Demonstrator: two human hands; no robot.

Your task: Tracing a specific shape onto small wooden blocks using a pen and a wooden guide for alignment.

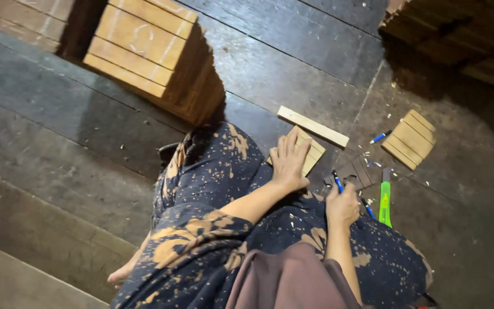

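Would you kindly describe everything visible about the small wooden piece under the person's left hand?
The wooden piece is a small, flat, pale tan panel that looks made of narrow slats side by side. It lies flat on the dark plank floor, just past the person's knee. The left hand rests palm-down on it, fingers spread, hiding most of it. A longer pale wooden strip lies along its far edge.
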